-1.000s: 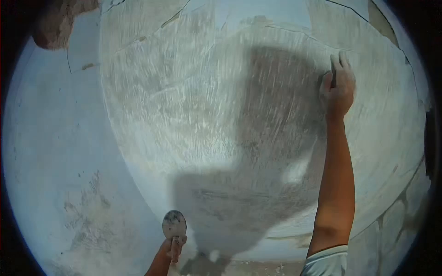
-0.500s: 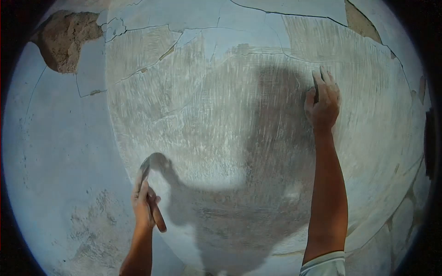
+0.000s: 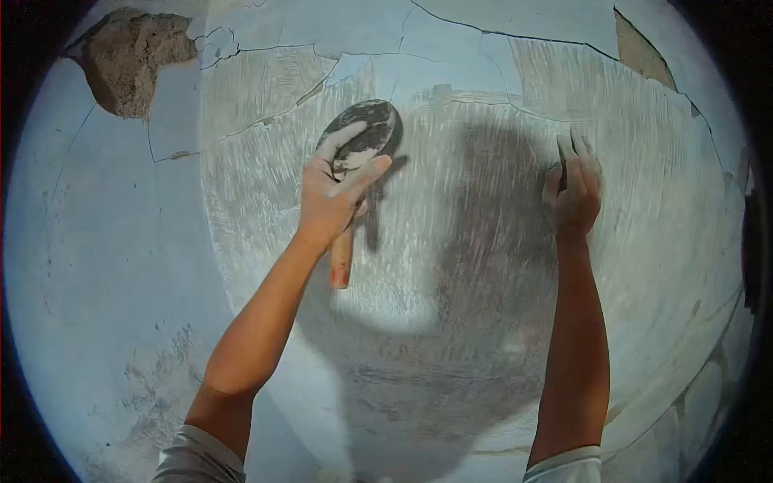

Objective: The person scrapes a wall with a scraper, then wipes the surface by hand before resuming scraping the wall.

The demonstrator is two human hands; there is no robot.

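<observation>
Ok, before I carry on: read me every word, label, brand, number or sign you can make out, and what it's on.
No text can be read.
Tool handle, below the left hand: reddish marks, too small to tell whether they are lettering.
Tool blade: smears, no lettering visible.
Wall: cracks and streaks, no words or numbers.
Sleeves: no print visible.
</observation>
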